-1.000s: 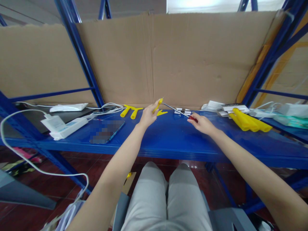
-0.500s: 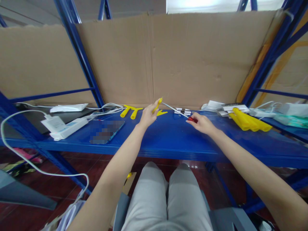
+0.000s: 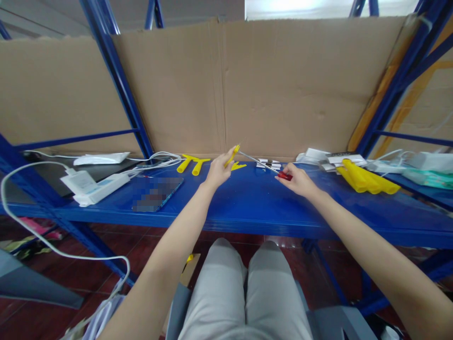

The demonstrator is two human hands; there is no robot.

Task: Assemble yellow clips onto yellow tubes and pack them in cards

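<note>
My left hand [image 3: 220,170] is closed around a small yellow plastic piece [image 3: 236,149], held up above the blue shelf top; most of the piece is hidden by the fingers. In my right hand [image 3: 297,180] is the red handle of a screwdriver [image 3: 284,175]. Its long metal shaft slants up and left, and the tip meets or nearly meets the yellow piece. Just behind my left hand lies another yellow part [image 3: 238,166] on the shelf. Small white-and-dark pieces [image 3: 268,164] lie behind the screwdriver shaft.
Two yellow tubular parts [image 3: 193,164] lie left of my left hand. A flat tablet-like device [image 3: 157,194] is nearer the edge. White power strip [image 3: 102,189] and cables are further left. More yellow tubes [image 3: 368,178] and white boxes [image 3: 313,156] sit right. Cardboard [image 3: 276,89] stands behind.
The red screwdriver handle has turned slightly in my right hand, whose fingers have shifted a little. My left hand and the yellow piece stay nearly in place.
</note>
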